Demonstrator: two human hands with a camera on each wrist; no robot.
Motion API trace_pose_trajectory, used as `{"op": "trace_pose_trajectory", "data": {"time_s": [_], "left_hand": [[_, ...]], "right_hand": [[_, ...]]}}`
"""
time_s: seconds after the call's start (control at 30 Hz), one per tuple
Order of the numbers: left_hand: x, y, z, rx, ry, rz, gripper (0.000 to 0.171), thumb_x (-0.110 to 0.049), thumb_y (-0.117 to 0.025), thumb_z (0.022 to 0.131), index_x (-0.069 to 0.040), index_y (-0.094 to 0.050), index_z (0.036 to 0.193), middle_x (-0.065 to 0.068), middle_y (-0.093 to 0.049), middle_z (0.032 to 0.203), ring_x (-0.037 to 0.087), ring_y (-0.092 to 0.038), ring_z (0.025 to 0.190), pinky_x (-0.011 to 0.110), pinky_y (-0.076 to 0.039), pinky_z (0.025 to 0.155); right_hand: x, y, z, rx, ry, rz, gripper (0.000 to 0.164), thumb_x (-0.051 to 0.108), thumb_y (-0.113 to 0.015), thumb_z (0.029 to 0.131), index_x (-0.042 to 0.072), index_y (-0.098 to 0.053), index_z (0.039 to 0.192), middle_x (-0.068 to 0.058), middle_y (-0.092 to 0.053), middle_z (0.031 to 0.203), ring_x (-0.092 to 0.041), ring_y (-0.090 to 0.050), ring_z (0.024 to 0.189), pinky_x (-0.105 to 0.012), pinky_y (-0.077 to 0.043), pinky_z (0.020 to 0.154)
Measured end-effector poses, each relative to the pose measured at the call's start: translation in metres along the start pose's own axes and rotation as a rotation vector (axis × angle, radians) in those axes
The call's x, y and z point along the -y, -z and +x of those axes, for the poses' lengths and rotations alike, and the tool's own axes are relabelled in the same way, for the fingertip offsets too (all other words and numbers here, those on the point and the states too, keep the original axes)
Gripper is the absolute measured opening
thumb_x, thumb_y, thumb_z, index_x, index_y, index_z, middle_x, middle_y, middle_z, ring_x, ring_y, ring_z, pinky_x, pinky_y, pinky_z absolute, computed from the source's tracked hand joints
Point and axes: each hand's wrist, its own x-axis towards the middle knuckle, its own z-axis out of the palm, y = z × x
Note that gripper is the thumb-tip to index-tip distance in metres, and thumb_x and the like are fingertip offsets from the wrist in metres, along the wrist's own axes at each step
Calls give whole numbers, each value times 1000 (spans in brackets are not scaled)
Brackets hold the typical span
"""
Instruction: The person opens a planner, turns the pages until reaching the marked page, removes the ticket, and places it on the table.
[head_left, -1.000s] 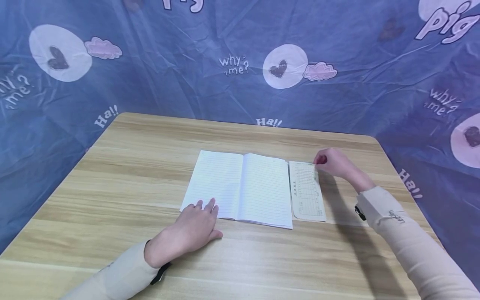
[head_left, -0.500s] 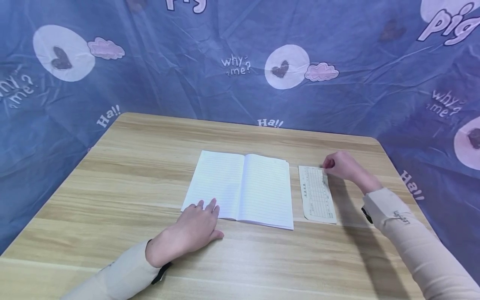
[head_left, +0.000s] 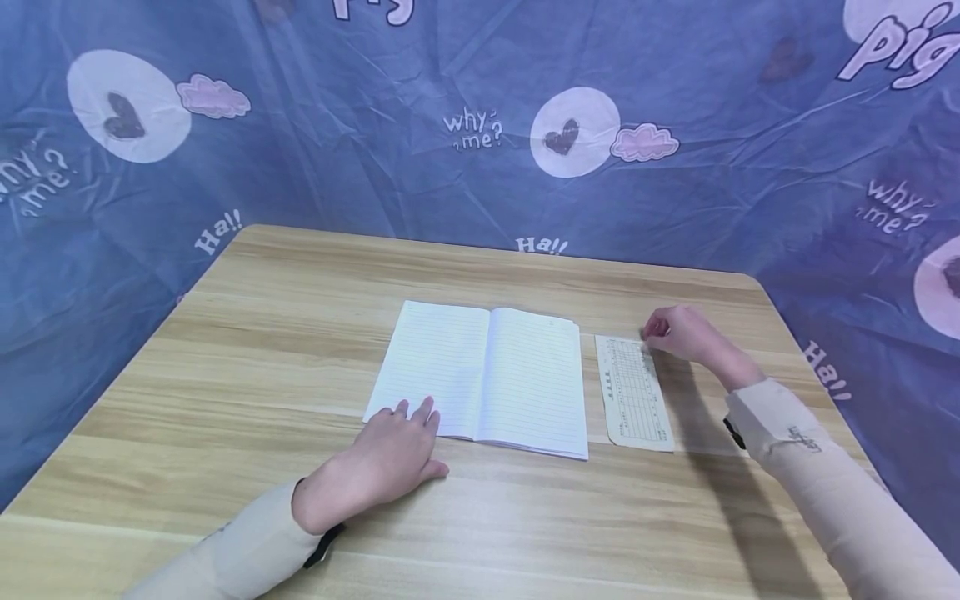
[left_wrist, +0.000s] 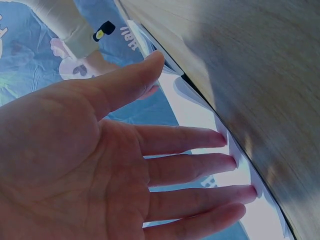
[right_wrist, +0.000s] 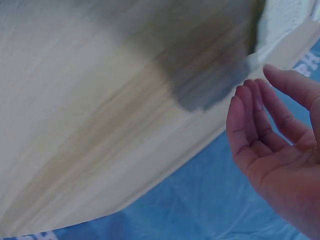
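Note:
A notebook point(head_left: 532, 379) lies spread on the table, showing ruled pages without writing. My left hand point(head_left: 393, 454) rests at its lower left edge, fingertips on the left page. In the left wrist view those fingers point(left_wrist: 190, 167) are straight and spread against the page edge. Right of the notebook is a narrow, yellowish printed form point(head_left: 636, 396) with a table of lines on it. My right hand point(head_left: 682, 333) pinches its upper right corner. The right wrist view has the thumb and fingertips close together at the corner of the form point(right_wrist: 277, 32).
The wood-grain table point(head_left: 247, 333) reaches back to a blue printed cloth point(head_left: 360, 150) hanging behind it and at both sides. A strip of bare tabletop separates the notebook from the form. Both arms wear light sleeves with dark straps at the wrists.
The right hand has drawn the form rightward, away from the notebook's right edge, and then slightly toward the body. The left hand and the notebook have stayed in place.

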Motion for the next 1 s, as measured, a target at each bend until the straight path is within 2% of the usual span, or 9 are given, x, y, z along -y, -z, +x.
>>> {"op": "trace_pose_trajectory", "data": {"time_s": [0.1, 0.27, 0.37, 0.5, 0.67, 0.77, 0.83, 0.9, 1.0], "left_hand": [[0, 0, 1, 3, -3, -6, 68, -47, -66, 90, 6, -58, 131, 22, -53, 139, 44, -55, 120, 50, -48, 95], [2, 0, 1, 6, -5, 5, 67, -49, -64, 91, 5, -58, 132, 21, -53, 139, 44, -56, 119, 50, -48, 95], [5, 1, 2, -8, -6, 12, 66, -49, -63, 92, 4, -59, 130, 20, -55, 138, 43, -57, 118, 50, -48, 95], [9, 1, 3, -50, -13, -8, 60, -46, -62, 94, 5, -62, 125, 19, -58, 133, 40, -60, 113, 50, -50, 90], [23, 1, 6, -159, 3, -80, 47, -41, -66, 92, 1, -67, 113, 16, -65, 120, 36, -64, 100, 50, -53, 79], [39, -2, 10, -210, 39, -132, 47, -37, -67, 92, 1, -63, 121, 18, -62, 124, 39, -61, 107, 54, -52, 83], [52, -8, 13, -231, 78, -189, 56, -34, -67, 93, 2, -55, 133, 23, -56, 133, 43, -55, 117, 59, -49, 89], [66, -13, 16, -240, 126, -264, 69, -33, -66, 93, 4, -40, 145, 28, -45, 143, 47, -45, 128, 64, -41, 97], [84, -20, 20, -245, 180, -388, 80, -32, -65, 94, 5, -24, 152, 31, -33, 150, 50, -34, 135, 68, -31, 102]], "right_hand": [[18, -2, -7, -30, 34, -5, 13, 5, -68, 88, -7, -67, 94, -9, -68, 80, -24, -64, 74, -40, -54, 68], [68, -19, -33, -35, 153, 48, 23, 3, -66, 90, -10, -64, 109, -20, -68, 100, -32, -67, 89, -43, -57, 77], [95, -36, -50, -43, 260, 77, 30, 2, -68, 89, -8, -63, 117, -22, -67, 113, -35, -66, 101, -45, -55, 86], [122, -54, -70, -32, 370, 59, 39, 4, -70, 89, -7, -60, 125, -22, -63, 125, -36, -62, 113, -47, -49, 95], [139, -66, -82, 34, 371, 48, 45, 12, -68, 92, -8, -57, 131, -21, -57, 134, -35, -54, 124, -47, -43, 101], [141, -69, -85, 44, 339, 53, 47, 14, -68, 93, -8, -56, 132, -21, -56, 136, -34, -51, 127, -47, -41, 103], [140, -71, -85, 40, 328, 56, 47, 14, -68, 92, -7, -56, 133, -20, -56, 136, -34, -51, 128, -47, -41, 103], [139, -72, -86, 35, 325, 59, 48, 14, -69, 92, -7, -56, 133, -20, -55, 137, -34, -51, 127, -47, -41, 103], [138, -74, -87, 31, 326, 60, 49, 14, -69, 92, -7, -55, 133, -20, -55, 137, -34, -51, 127, -47, -41, 103]]}}
